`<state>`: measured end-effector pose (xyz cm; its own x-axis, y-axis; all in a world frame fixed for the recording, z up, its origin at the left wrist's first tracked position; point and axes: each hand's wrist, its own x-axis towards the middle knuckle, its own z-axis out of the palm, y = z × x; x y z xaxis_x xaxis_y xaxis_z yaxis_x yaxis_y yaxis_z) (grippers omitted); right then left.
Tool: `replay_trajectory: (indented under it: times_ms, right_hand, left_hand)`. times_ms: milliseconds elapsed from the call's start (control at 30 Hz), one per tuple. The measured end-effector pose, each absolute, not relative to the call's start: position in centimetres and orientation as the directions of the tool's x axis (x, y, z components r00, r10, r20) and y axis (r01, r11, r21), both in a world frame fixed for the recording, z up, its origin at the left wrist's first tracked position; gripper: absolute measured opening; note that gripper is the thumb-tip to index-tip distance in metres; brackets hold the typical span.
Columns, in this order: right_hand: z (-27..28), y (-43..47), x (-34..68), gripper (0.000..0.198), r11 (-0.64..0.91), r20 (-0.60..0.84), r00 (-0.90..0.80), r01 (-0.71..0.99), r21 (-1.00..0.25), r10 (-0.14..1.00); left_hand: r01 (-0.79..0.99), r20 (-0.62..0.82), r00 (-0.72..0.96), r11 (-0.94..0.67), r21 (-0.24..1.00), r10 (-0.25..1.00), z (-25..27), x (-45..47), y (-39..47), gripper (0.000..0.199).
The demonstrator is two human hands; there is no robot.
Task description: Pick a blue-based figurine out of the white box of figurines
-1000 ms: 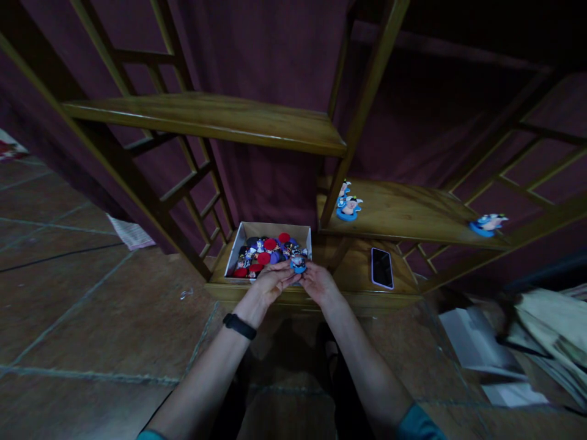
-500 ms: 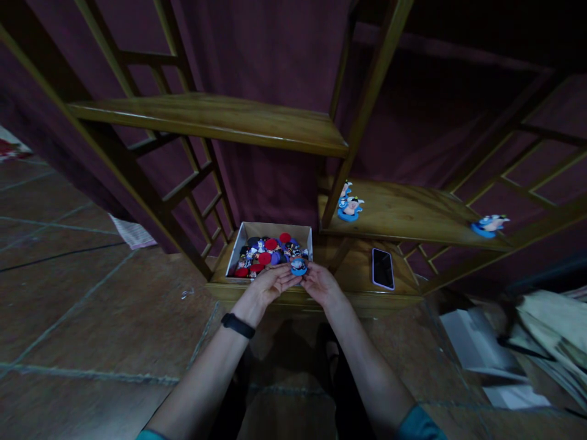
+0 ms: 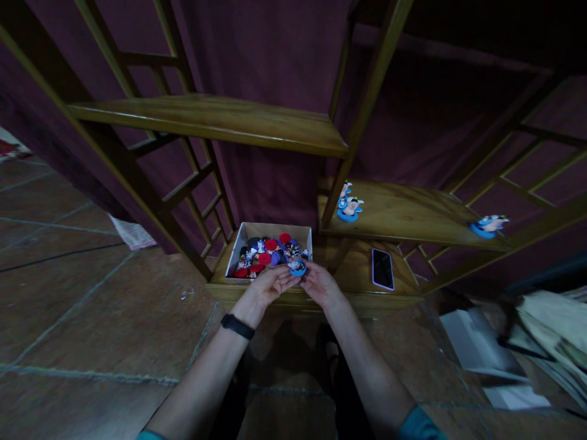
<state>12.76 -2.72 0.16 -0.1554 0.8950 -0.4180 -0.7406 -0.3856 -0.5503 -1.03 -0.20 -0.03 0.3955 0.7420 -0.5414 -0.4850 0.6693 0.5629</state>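
Both my hands meet just in front of a white box (image 3: 244, 235) full of small figures with red, blue and purple round bases. Between the fingertips of my left hand (image 3: 268, 283) and my right hand (image 3: 320, 283) sits one small figure on a blue base (image 3: 298, 267); both hands hold it. A black band is on my left wrist. The box stands on the lowest wooden shelf (image 3: 353, 275).
A phone (image 3: 382, 268) lies on the low shelf right of the box. Blue-based figures stand on the middle shelf: two at its left end (image 3: 348, 205), one at the right (image 3: 487, 225). Papers (image 3: 495, 360) lie on the tiled floor at right. An upper shelf (image 3: 215, 119) is bare.
The figure on the blue base has been turned slightly between my fingers; both hands stay in the same spot in front of the box.
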Motion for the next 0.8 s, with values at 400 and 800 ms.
replay_trajectory:
  times_ms: [400, 800]
  right_hand:
    - [-0.07, -2.65, 12.78, 0.032, -0.332, -0.347, -0.116, -0.670, -0.664, 0.930]
    - [-0.07, -2.66, 12.66, 0.030, -0.336, -0.369, -0.102, -0.679, -0.652, 0.924]
  left_hand:
    - [-0.512, -0.549, 0.374, 0.660, 0.550, 0.747, 0.04, -1.06, -0.15, 0.009]
    - [-0.508, -0.563, 0.376, 0.672, 0.540, 0.736, 0.16, -1.03, -0.10, 0.006]
